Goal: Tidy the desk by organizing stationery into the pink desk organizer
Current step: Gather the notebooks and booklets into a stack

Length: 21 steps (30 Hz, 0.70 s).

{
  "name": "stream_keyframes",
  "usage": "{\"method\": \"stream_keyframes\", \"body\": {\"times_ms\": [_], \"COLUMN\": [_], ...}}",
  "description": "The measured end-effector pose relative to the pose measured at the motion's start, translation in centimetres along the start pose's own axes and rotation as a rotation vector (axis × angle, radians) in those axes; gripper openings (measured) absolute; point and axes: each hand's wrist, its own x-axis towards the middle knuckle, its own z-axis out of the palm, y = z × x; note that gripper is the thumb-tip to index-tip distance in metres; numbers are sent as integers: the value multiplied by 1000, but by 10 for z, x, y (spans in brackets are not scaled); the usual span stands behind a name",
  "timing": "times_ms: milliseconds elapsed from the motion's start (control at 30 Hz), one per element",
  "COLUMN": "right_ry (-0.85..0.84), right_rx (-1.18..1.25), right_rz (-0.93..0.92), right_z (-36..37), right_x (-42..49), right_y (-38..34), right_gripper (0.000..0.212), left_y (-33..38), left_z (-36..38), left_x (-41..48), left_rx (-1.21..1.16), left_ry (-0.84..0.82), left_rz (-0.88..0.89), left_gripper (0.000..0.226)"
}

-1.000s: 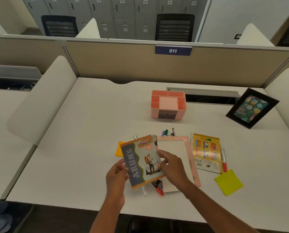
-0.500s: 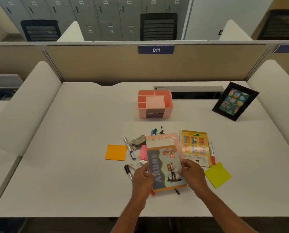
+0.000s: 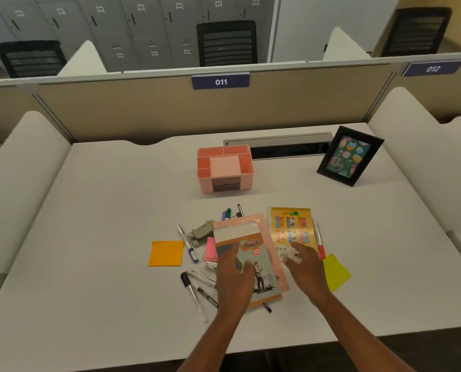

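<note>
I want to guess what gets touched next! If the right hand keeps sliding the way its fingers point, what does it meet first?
Probably the yellow booklet: the right hand points up-left, fingertips already at its bottom edge. Depth is unclear.

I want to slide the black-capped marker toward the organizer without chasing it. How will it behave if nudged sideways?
The black-capped marker looks round-barrelled and lies flat on the smooth desk, so a sideways nudge would probably make it roll. It seems light and stiff, so pushing along its length should slide it. The paper clips beside it may scatter.
</note>
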Motion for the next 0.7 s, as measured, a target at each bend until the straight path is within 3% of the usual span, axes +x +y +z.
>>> {"method": "stream_keyframes", "body": {"times_ms": [167, 300, 433, 600, 700], "right_ry": [61, 56, 74, 110, 128], "right_rx": [-153, -263, -232, -3, 100], "right_rz": [56, 76, 99, 173, 278], "right_z": [-20, -26, -30, -36, -42], "right_x": [30, 45, 51, 62, 68], "right_y": [13, 21, 17, 15, 11], "right_gripper": [56, 47, 47, 23, 28], "left_y": [39, 50, 50, 41, 41], "left_z": [60, 104, 129, 142, 142], "left_x": [27, 43, 51, 53, 54], "left_rx": [167, 285, 321, 390, 406], "left_ry": [-319, -467, -523, -521, -522], "left_rz": [-8, -4, -44, -41, -68], "left_gripper": [49, 54, 60, 54, 53]}}
